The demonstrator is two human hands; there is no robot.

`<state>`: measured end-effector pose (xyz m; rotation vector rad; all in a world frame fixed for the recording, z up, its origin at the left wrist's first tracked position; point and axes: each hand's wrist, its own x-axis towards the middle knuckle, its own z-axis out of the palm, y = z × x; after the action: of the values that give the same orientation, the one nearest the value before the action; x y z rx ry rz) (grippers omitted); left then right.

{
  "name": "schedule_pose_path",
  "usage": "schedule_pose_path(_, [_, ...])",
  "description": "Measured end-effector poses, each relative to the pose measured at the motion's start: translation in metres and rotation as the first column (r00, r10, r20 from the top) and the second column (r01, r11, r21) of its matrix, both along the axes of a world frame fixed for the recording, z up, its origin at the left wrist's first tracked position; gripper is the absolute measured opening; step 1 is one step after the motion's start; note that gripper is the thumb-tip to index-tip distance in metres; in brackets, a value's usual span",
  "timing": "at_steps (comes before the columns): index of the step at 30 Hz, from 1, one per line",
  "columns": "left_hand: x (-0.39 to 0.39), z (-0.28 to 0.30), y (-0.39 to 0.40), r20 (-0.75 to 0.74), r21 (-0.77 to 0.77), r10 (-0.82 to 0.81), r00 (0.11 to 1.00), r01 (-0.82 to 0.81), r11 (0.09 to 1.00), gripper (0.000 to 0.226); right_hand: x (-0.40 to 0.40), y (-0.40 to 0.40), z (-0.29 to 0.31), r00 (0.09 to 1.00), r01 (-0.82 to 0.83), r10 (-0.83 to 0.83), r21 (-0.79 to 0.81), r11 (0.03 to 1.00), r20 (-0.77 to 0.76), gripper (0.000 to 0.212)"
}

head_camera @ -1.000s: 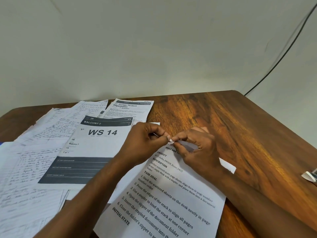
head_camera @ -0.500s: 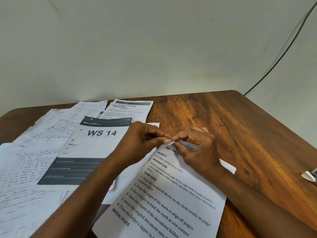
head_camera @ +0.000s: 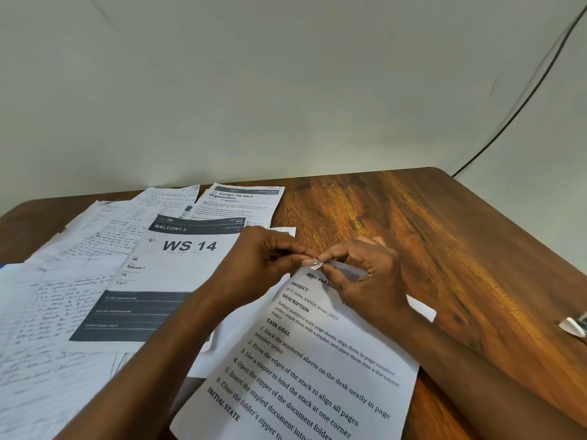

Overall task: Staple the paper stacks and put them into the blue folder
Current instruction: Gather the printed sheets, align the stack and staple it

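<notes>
A printed instruction sheet lies on the wooden table in front of me. My left hand and my right hand meet at its top left corner, which is folded up. Both pinch that small folded corner between thumb and fingertips. Whether more sheets lie under this one I cannot tell. A sheet headed "WS 14" lies to the left, partly under my left forearm. No stapler and no blue folder are in view.
Several handwritten pages spread over the table's left side. A "Curtain Tie-back" sheet lies at the back. A small white and dark object sits at the right edge. A black cable runs down the wall.
Both hands stay at the sheet's corner; the fingertips shifted slightly while working the fold. The papers have not moved.
</notes>
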<state>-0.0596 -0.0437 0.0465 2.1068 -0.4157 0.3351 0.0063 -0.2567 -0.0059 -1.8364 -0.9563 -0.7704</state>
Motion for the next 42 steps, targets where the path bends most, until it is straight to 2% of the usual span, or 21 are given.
schedule_pose_path(9, [0.000,0.000,-0.002,-0.124,-0.113,0.015,0.992,-0.029,0.993,0.014,0.000,-0.001,-0.002,1.000,-0.003,0.002,0.018,1.000,0.021,0.017])
schedule_pose_path(16, [-0.002,0.005,-0.001,-0.213,-0.270,-0.039,0.976,-0.020,0.963,0.014,-0.005,0.002,0.000,0.993,-0.023,0.021,0.012,1.000,0.113,0.012])
schedule_pose_path(24, [-0.008,0.012,-0.003,-0.274,-0.335,-0.058,0.960,-0.039,0.941,0.014,-0.011,0.003,0.006,0.971,-0.034,0.034,-0.001,0.999,0.236,0.009])
schedule_pose_path(32, [-0.006,0.010,-0.009,-0.267,-0.321,-0.006,0.964,-0.083,0.943,0.010,-0.014,-0.003,0.013,0.934,0.036,-0.040,0.016,0.999,0.354,0.008])
schedule_pose_path(42, [-0.002,0.006,-0.010,-0.249,-0.319,-0.008,0.969,-0.074,0.945,0.009,-0.012,-0.005,0.011,0.933,0.019,-0.017,-0.002,1.000,0.359,0.008])
